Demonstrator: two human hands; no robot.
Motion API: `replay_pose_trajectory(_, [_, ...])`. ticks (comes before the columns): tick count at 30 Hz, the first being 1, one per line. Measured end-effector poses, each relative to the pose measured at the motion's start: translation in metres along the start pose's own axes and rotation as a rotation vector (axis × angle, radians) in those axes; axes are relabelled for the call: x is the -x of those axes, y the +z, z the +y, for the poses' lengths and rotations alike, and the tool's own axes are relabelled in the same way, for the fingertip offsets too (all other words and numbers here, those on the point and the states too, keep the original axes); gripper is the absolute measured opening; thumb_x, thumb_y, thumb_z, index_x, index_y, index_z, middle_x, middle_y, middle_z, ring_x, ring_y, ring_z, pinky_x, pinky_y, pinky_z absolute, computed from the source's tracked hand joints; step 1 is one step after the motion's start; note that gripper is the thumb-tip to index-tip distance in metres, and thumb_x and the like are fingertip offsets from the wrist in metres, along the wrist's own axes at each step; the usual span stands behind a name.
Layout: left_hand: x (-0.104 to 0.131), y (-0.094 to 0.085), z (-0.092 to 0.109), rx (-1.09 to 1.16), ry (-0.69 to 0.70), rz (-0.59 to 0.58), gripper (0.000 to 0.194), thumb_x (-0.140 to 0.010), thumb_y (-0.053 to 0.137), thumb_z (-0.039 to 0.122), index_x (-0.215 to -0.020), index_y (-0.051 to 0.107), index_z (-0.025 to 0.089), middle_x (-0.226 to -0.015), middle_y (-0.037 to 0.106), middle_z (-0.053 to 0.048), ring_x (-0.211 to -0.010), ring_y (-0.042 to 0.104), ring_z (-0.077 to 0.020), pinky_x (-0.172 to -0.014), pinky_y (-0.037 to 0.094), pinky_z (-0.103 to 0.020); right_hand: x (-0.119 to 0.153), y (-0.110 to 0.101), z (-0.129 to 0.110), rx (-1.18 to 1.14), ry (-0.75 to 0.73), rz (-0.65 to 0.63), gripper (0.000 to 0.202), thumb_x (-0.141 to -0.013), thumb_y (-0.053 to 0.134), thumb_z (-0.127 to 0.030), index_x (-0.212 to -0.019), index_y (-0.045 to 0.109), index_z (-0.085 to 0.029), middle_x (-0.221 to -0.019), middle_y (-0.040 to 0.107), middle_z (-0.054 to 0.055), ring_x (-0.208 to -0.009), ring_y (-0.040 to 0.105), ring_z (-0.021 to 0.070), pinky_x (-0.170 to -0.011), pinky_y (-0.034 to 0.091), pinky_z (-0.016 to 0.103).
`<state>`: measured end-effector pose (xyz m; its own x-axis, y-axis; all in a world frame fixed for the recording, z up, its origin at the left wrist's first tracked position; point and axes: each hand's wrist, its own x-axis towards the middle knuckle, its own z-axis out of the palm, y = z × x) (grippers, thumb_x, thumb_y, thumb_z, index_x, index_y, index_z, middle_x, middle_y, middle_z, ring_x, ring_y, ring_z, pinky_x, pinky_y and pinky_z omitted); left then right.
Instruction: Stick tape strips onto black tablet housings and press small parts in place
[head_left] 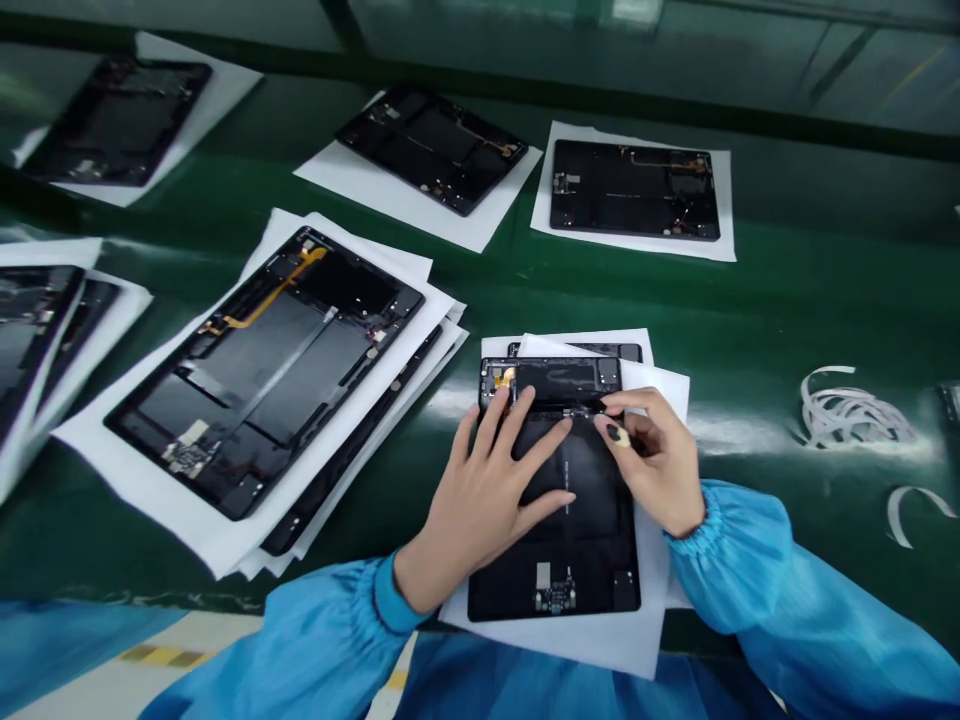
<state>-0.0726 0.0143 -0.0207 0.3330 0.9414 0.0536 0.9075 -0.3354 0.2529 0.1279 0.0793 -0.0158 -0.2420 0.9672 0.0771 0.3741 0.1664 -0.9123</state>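
A black tablet housing (pixel 592 520) lies upright in front of me on white paper sheets (pixel 570 640), with another housing partly hidden beneath. My left hand (pixel 487 485) rests flat over its upper left part, fingers spread. At the upper right edge of the housing, my right hand (pixel 656 450) has thumb and index finger close together near a small dark part; what lies between the fingertips is too small to name. A dark mark or cover shows on the right thumb. A small board (pixel 555 590) sits at the housing's lower end.
A stack of housings between papers (pixel 277 370) lies to the left, another (pixel 30 350) at the far left. Three more housings (pixel 112 120), (pixel 435 145), (pixel 636 190) lie farther back. Curled white strips (pixel 851 415) are on the green table (pixel 780 300) at right.
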Motion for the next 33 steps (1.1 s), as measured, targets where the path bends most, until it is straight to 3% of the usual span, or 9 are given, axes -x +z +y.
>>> replay_pose_trajectory(4, [-0.014,-0.048,-0.017,0.236,-0.018,-0.023,0.049,-0.099,0.039,0.049,-0.140,0.045,0.023,-0.151,0.037,-0.012,-0.140,0.032,-0.0346,-0.109,0.034,-0.055,0.018,-0.039,-0.004,0.412,0.050,-0.073,0.008,-0.092,0.055,-0.029,-0.095,0.060,-0.024,-0.089,0.063,0.003,-0.076,0.062,0.0183,-0.067,0.047,0.030])
replay_pose_trajectory(9, [-0.091,-0.123,-0.088,0.279,-0.292,0.263,0.053,-0.098,0.040,0.045,-0.125,0.055,0.003,-0.120,0.059,-0.006,-0.116,0.055,-0.0306,-0.099,0.039,-0.054,0.063,-0.058,0.001,0.627,0.346,-0.160,0.027,-0.092,0.049,-0.052,-0.090,0.056,-0.026,-0.074,0.063,0.001,-0.059,0.061,0.0198,-0.052,0.044,0.030])
replay_pose_trajectory(12, [-0.146,-0.121,-0.153,0.341,-0.496,0.283,0.054,-0.087,0.054,0.053,-0.115,0.063,0.007,-0.114,0.066,-0.006,-0.110,0.058,-0.0307,-0.100,0.043,-0.049,0.077,-0.058,-0.003,0.585,0.380,-0.104,0.032,-0.090,0.048,-0.057,-0.083,0.055,-0.027,-0.065,0.059,-0.001,-0.051,0.057,0.0183,-0.048,0.044,0.029])
replay_pose_trajectory(14, [-0.171,-0.109,-0.194,0.351,-0.557,0.315,0.053,-0.092,0.054,0.044,-0.116,0.058,-0.003,-0.117,0.064,-0.011,-0.109,0.059,-0.0306,-0.099,0.043,-0.049,0.069,-0.057,-0.010,0.512,0.356,-0.051,0.031,-0.088,0.051,-0.057,-0.084,0.058,-0.027,-0.065,0.061,-0.001,-0.048,0.056,0.0171,-0.045,0.044,0.028])
replay_pose_trajectory(19, [-0.190,-0.099,-0.249,0.368,-0.683,0.473,0.032,-0.094,0.058,0.033,-0.119,0.058,0.014,-0.123,0.058,-0.010,-0.109,0.059,-0.0248,-0.094,0.049,-0.048,-0.037,-0.022,-0.047,0.102,0.181,-0.201,0.030,-0.087,0.057,-0.048,-0.081,0.067,-0.021,-0.077,0.070,0.003,-0.070,0.065,0.0193,-0.062,0.051,0.027])
replay_pose_trajectory(23, [-0.171,-0.107,-0.237,0.459,-0.623,0.500,0.026,-0.092,0.058,0.026,-0.114,0.060,0.012,-0.120,0.061,-0.013,-0.110,0.059,-0.0262,-0.092,0.050,-0.045,-0.169,0.042,-0.072,0.040,0.280,-0.232,0.032,-0.087,0.062,-0.044,-0.086,0.068,-0.013,-0.083,0.069,0.005,-0.076,0.065,0.0173,-0.068,0.052,0.028])
replay_pose_trajectory(26, [-0.133,-0.113,-0.196,0.493,-0.489,0.495,0.024,-0.091,0.054,0.026,-0.111,0.062,0.015,-0.117,0.064,-0.012,-0.113,0.058,-0.0255,-0.094,0.050,-0.040,-0.244,0.092,-0.071,0.135,0.357,-0.208,0.030,-0.093,0.059,-0.038,-0.108,0.062,-0.013,-0.103,0.066,0.007,-0.087,0.065,0.0172,-0.076,0.055,0.035])
replay_pose_trajectory(30, [-0.055,-0.093,-0.107,0.395,-0.321,0.497,0.022,-0.094,0.048,0.029,-0.106,0.064,0.020,-0.112,0.067,-0.009,-0.104,0.063,-0.0226,-0.093,0.053,-0.040,-0.295,0.145,-0.065,0.263,0.415,-0.161,0.034,-0.093,0.059,-0.035,-0.120,0.057,-0.016,-0.121,0.060,0.009,-0.102,0.062,0.0216,-0.086,0.053,0.043])
replay_pose_trajectory(33, [0.002,-0.055,-0.053,-0.042,-0.072,0.331,0.037,-0.089,0.052,0.023,-0.123,0.061,0.034,-0.104,0.070,-0.008,-0.094,0.068,-0.0247,-0.081,0.061,-0.038,-0.311,0.173,-0.065,0.321,0.428,-0.133,0.035,-0.093,0.059,-0.034,-0.122,0.056,-0.016,-0.124,0.058,0.010,-0.106,0.060,0.0228,-0.089,0.052,0.044])
